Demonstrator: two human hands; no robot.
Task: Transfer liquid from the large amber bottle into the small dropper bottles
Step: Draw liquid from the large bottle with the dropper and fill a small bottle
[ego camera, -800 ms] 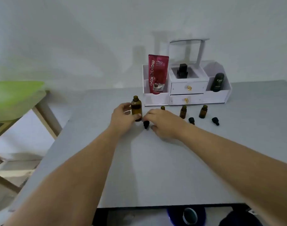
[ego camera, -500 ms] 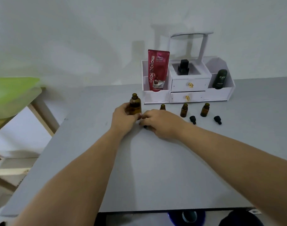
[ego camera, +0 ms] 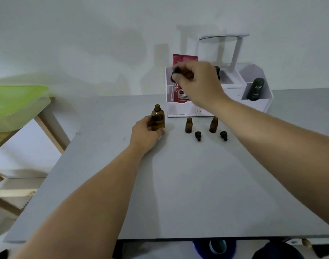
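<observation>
Right hand (ego camera: 197, 85), risen from the grey tabletop (ego camera: 178, 184), is hovering aloft, pinching a small black dropper cap (ego camera: 174, 74). Left hand (ego camera: 146, 133) is gripping the upright large amber glass bottle (ego camera: 158, 118).

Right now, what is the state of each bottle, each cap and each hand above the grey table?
large amber glass bottle: upright, uncapped, held.
left hand: grips that bottle.
right hand: in the air, pinches a small black cap.
left small amber bottle: upright, uncapped.
right small amber bottle: upright, uncapped.
left black dropper cap: lies loose on the table.
right black dropper cap: lies loose on the table.
</observation>
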